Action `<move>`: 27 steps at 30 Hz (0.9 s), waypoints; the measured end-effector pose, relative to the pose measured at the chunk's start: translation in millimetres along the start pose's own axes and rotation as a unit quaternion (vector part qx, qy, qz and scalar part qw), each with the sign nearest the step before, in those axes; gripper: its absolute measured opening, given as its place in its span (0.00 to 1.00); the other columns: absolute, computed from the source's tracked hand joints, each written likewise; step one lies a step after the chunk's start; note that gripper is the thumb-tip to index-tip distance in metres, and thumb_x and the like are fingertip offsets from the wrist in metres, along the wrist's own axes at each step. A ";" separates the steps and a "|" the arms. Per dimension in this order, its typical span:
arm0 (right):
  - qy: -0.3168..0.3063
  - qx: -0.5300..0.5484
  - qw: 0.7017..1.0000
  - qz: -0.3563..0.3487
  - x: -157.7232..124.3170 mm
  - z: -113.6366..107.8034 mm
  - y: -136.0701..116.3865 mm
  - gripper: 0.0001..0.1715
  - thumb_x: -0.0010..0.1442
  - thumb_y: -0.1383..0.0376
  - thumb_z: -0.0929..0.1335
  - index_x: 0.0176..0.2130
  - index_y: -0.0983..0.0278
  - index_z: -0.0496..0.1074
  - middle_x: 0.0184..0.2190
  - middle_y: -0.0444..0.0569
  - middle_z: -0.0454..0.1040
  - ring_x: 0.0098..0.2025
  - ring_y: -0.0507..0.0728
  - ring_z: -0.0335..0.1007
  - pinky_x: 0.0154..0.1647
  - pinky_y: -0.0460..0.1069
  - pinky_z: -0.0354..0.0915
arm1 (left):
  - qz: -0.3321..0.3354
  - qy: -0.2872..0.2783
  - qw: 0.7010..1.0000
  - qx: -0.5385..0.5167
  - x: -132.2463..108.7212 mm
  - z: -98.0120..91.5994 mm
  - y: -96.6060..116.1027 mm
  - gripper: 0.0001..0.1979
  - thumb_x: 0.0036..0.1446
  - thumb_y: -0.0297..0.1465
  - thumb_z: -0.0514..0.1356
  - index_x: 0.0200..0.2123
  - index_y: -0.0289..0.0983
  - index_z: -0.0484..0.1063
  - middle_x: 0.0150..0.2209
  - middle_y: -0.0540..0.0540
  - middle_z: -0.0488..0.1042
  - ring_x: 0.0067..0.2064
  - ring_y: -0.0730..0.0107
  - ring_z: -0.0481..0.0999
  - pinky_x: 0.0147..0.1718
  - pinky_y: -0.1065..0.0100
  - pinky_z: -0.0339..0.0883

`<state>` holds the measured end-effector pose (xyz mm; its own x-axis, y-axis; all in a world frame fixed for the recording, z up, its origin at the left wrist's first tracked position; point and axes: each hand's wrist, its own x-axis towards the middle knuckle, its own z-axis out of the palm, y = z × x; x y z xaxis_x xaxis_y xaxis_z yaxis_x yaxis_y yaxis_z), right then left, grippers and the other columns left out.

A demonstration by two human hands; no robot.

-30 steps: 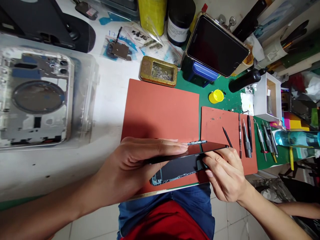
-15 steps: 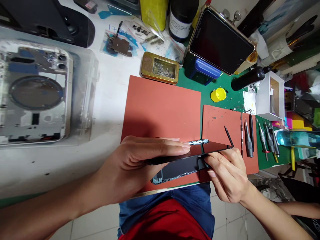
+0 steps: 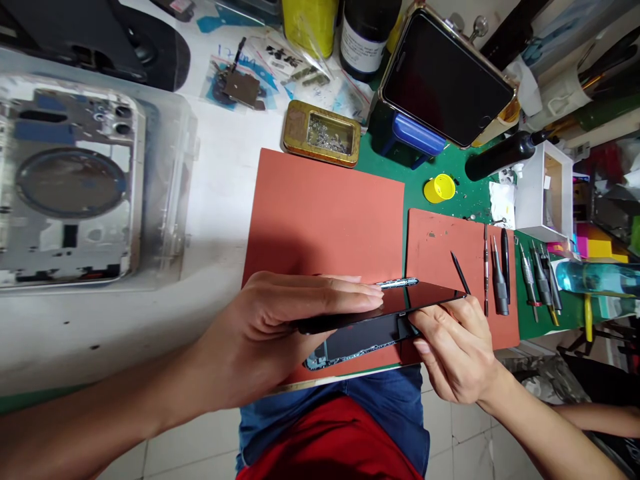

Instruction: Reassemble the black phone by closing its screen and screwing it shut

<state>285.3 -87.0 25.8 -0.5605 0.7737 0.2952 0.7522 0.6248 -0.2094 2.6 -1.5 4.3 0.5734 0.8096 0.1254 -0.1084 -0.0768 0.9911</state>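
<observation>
My left hand [image 3: 280,327] lies over a black phone screen [image 3: 415,299], fingers stretched along its top and thumb under its edge, holding it tilted up. Beneath it the opened phone body [image 3: 360,341] rests on the large red mat [image 3: 325,213] near the bench's front edge. My right hand [image 3: 453,350] pinches the right end of the screen and body, fingers curled. A thin metal tool [image 3: 397,283] pokes out just past my left fingertips.
A smaller red mat [image 3: 435,257] holds a black spudger [image 3: 460,272], with screwdrivers [image 3: 500,273] and tweezers to its right. Behind are a brass tin of screws [image 3: 321,133], a yellow cap [image 3: 439,188], a propped dark tablet [image 3: 445,80], bottles, and a phone frame in a clear box [image 3: 75,187] at left.
Nothing visibly differs in the hands or phone; only the camera view has drifted slightly.
</observation>
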 end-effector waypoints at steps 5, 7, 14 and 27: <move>0.004 -0.010 1.000 -0.002 -2.7 -0.3 -0.9 0.15 0.69 0.73 0.65 0.52 0.69 0.76 0.42 0.60 0.86 0.44 0.65 0.72 0.43 0.59 0.65 | 0.026 0.002 1.000 -0.006 2.1 -0.5 0.7 0.29 0.65 0.14 0.68 0.58 0.53 0.86 0.57 0.56 0.87 0.58 0.62 0.89 0.62 0.65 0.82; 0.004 -0.011 1.000 -0.006 -3.7 -0.3 -1.6 0.15 0.69 0.73 0.65 0.52 0.70 0.76 0.43 0.62 0.86 0.45 0.66 0.72 0.44 0.60 0.65 | 0.028 0.002 1.000 -0.006 2.3 -0.5 0.6 0.30 0.65 0.13 0.68 0.59 0.52 0.86 0.57 0.57 0.87 0.58 0.63 0.89 0.63 0.67 0.81; -0.001 -0.013 1.000 -0.001 -4.1 1.8 -4.1 0.14 0.70 0.72 0.64 0.51 0.71 0.76 0.41 0.61 0.85 0.44 0.66 0.72 0.44 0.59 0.64 | 0.050 -0.002 0.999 -0.005 1.8 -1.0 -2.2 0.29 0.65 0.15 0.69 0.60 0.52 0.86 0.57 0.54 0.87 0.59 0.62 0.89 0.62 0.67 0.81; -0.021 0.078 0.996 0.043 -7.1 -0.7 -1.6 0.14 0.74 0.73 0.62 0.53 0.71 0.74 0.44 0.60 0.80 0.46 0.64 0.68 0.48 0.58 0.61 | 0.077 -0.010 0.997 -0.006 6.2 -2.3 -3.0 0.26 0.64 0.11 0.67 0.59 0.41 0.86 0.58 0.50 0.87 0.60 0.64 0.88 0.63 0.71 0.78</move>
<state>288.3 -93.6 24.7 -0.5132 0.8266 0.2311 0.7370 0.5624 -0.3749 4.6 5.1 1.9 0.5653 0.7770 0.2769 -0.2063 -0.1919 0.9595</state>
